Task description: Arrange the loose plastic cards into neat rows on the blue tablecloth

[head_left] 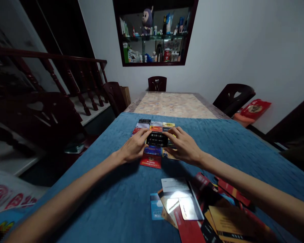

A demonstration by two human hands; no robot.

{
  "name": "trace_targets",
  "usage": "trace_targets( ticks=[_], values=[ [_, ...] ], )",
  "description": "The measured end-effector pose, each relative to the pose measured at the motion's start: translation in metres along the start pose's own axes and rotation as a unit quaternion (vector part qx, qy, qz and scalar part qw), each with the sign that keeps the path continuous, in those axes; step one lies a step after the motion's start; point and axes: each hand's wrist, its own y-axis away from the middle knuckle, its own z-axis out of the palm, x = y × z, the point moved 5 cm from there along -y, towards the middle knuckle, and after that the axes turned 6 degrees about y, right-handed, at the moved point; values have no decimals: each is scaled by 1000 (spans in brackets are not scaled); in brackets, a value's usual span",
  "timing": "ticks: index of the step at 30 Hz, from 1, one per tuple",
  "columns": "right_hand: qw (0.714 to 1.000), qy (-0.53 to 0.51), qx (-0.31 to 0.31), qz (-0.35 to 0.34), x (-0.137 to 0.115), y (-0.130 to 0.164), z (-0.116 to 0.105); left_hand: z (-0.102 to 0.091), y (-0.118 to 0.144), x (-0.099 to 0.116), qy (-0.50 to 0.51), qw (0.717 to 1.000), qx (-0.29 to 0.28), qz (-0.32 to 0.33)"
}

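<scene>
Between my two hands a black card (157, 139) with pale lettering is held up over the table. My left hand (134, 145) pinches its left edge between thumb and fingers. Its right edge is gripped by my right hand (184, 145). Below and behind the held card lie rows of cards on the blue cloth: a red card (151, 161) at the near end, a dark blue card (152, 150) just beyond it, and a yellow card (168, 125) at the far end. My hands hide parts of these rows.
Nearer to me, a loose heap of cards overlaps, with a shiny silver card (191, 207), a gold card (230, 219) and a light blue card (156, 211). The blue cloth (103, 202) covers the near part of the table. Dark chairs (157, 83) surround it.
</scene>
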Motion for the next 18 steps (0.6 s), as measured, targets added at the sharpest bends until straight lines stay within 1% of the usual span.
trace_targets(
  ticks=[8,10,14,18],
  values=[
    [999,-6,-34,1,30,-42,32,-11,-26,-47,-20,999,1,-25],
    [999,-9,-39,1,38,-53,42,-12,-32,-59,-24,999,3,-33],
    [997,-2,-70,15,54,-75,64,-13,-45,-86,-41,998,2,-56],
    [996,-6,-84,19,66,-93,81,-12,-57,-111,-51,995,-7,-83]
  ],
)
